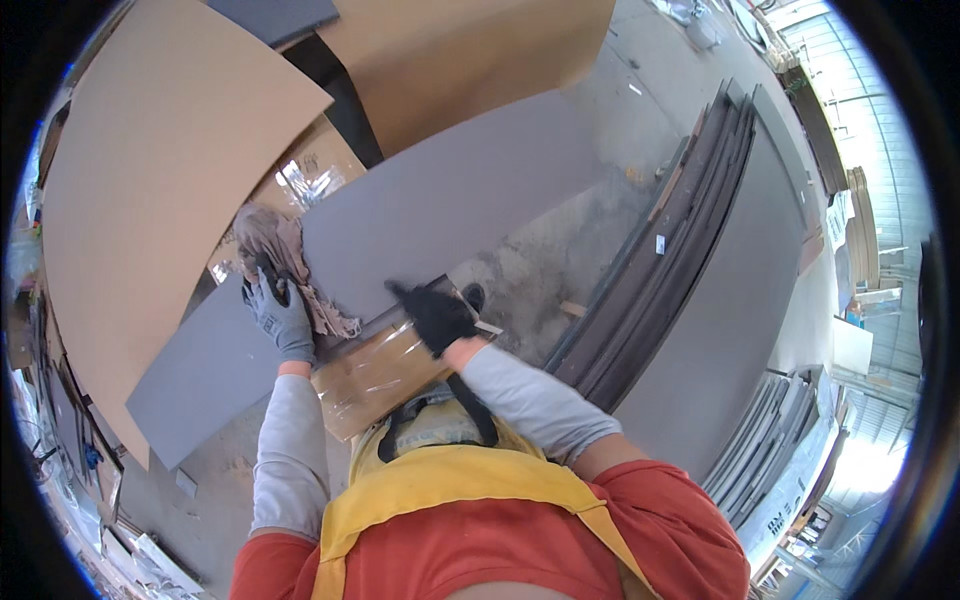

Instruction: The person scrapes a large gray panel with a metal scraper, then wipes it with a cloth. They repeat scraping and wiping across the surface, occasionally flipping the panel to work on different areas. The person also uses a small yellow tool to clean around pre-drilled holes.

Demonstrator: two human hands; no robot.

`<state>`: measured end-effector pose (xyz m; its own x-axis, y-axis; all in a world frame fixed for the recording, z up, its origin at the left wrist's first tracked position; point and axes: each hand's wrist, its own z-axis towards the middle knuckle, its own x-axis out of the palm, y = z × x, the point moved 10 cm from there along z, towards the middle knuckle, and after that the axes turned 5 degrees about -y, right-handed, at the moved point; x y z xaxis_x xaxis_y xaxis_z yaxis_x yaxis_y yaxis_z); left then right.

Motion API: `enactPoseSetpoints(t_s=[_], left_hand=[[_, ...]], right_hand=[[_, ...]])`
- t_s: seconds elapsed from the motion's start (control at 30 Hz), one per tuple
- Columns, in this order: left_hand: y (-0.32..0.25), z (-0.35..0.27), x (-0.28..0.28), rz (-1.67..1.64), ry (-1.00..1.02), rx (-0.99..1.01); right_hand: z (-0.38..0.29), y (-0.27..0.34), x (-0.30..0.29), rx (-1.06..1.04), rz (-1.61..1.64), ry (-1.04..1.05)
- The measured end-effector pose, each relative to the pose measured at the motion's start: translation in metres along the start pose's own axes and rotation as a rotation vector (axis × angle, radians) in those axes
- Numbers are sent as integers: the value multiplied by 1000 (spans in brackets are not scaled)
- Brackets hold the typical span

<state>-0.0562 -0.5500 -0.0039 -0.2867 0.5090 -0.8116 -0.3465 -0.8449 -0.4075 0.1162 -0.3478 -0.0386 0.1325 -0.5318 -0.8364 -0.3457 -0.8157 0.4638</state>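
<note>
My left hand, in a grey work glove with dark fingertips, grips a dirty pinkish-brown rag. The rag lies bunched on a long flat grey panel that crosses in front of me. My right hand, in a black glove and slightly blurred, is over the panel's near edge; nothing shows between its fingers, though part of them is blurred. Below the panel, close to my body, is a cardboard box wrapped in clear film.
Large tan sheets stand or lean at the left, with another tan sheet beyond the panel. To the right, a stack of dark panels leans beside a wide grey board. A small wood scrap lies on the concrete floor.
</note>
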Motion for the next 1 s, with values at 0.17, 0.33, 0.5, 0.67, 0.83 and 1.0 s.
enactPoseSetpoints(t_s=[0.17,0.33,0.5,0.67,0.83,1.0], left_hand=[[0,-5,-3,-157,39,-31],[2,-16,3,-135,101,8],[-9,-27,-17,-82,52,-6],[-79,-48,-12,-191,143,124],[-121,-49,23,-229,201,242],[-126,-15,47,-182,147,258]], right_hand=[[-1,57,32,-123,336,-12],[-51,-18,52,-135,149,356],[-157,-152,15,397,61,207],[-275,-177,21,645,166,287],[-332,-170,-4,782,946,459],[-238,-280,-122,704,559,-273]])
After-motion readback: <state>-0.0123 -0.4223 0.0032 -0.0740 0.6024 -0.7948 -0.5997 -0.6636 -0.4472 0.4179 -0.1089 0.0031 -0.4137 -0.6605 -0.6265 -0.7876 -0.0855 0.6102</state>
